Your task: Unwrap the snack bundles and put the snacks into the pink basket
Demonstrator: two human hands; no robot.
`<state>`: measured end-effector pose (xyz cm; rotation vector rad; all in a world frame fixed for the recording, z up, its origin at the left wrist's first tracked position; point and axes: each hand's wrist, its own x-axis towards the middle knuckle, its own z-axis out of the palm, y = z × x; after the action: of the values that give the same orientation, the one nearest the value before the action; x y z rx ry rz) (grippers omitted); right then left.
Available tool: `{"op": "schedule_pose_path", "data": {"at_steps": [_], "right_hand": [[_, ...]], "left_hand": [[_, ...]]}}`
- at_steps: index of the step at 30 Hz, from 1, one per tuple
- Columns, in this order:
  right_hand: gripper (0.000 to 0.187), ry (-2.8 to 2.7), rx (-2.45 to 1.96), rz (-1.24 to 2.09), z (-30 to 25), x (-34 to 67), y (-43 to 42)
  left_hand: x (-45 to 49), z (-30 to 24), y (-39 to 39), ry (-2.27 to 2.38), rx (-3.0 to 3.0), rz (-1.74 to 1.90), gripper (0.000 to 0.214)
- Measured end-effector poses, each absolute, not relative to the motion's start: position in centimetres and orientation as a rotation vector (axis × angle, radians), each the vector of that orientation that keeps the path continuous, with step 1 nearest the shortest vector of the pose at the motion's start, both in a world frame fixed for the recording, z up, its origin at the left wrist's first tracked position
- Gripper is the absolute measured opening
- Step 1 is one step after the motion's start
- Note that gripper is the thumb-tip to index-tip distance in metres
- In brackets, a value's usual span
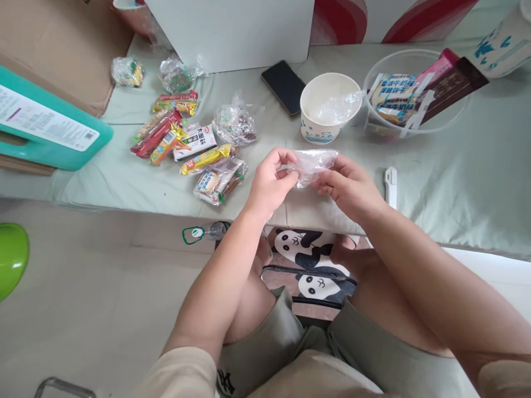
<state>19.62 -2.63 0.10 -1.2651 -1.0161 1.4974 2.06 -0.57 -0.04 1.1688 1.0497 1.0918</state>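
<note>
Between my two hands a clear plastic bag (314, 165) is stretched just above the table's front part. My left hand (274, 179) pinches the bag's left end between thumb and fingers. At the other end, my right hand (346, 185) grips it the same way. Right behind the bag stands a white paper cup (321, 132) with blue print, crumpled clear plastic inside it. Left of my left hand lie packed snacks: a yellow-wrapped bar (207, 159), a white packet (194, 142) and a clear bag of small packets (219, 181).
A clear round tub (373, 124) holding snack packets stands at the right, with a white cutter-like tool (390, 188) in front. A black phone (284, 87) lies behind the cup. Filled clear bags (235, 122) and a teal jug (53, 124) are at the left.
</note>
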Motion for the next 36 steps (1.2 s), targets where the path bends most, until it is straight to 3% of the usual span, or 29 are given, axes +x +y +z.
{"op": "schedule_pose_path", "data": {"at_steps": [5, 13, 16, 23, 29, 32, 34, 36], "right_hand": [[0.022, -1.054, -1.243, 1.437, -0.8, 19.9, -2.9], [0.046, -0.885, -1.118, 1.566, 0.3, 20.4, -3.4], [0.033, -1.164, -1.253, 1.553, 0.3, 20.7, -3.5], [0.010, -1.357, -1.526, 0.852, 3.5, 21.8, -3.5], [0.034, -1.819, -1.558, 0.215, 8.7, 22.5, 4.7], [0.033, -2.036, -1.793, 0.523, 8.2, 22.8, 11.1], [0.028, -1.982, -1.825, 0.729, 6.7, 22.9, 14.8], [0.034, -1.833, -1.746, 0.820, 4.9, 22.7, 17.5]], "left_hand": [[2.1, 0.0, -0.8, 1.080, 1.196, 1.118, 0.024], [3.0, -0.4, -1.1, 1.004, 1.079, 1.115, 0.025], [3.3, -0.5, -0.9, 1.013, 1.103, 1.120, 0.027], [3.3, 0.7, 0.0, 1.025, 1.012, 1.095, 0.020], [2.7, 1.6, -0.4, 0.990, 0.996, 1.055, 0.012], [2.2, 1.8, -0.5, 0.997, 1.000, 1.032, 0.011], [1.9, 1.7, -0.6, 0.995, 0.997, 1.031, 0.012], [1.6, 1.7, -0.6, 0.984, 0.991, 1.036, 0.013]]}}
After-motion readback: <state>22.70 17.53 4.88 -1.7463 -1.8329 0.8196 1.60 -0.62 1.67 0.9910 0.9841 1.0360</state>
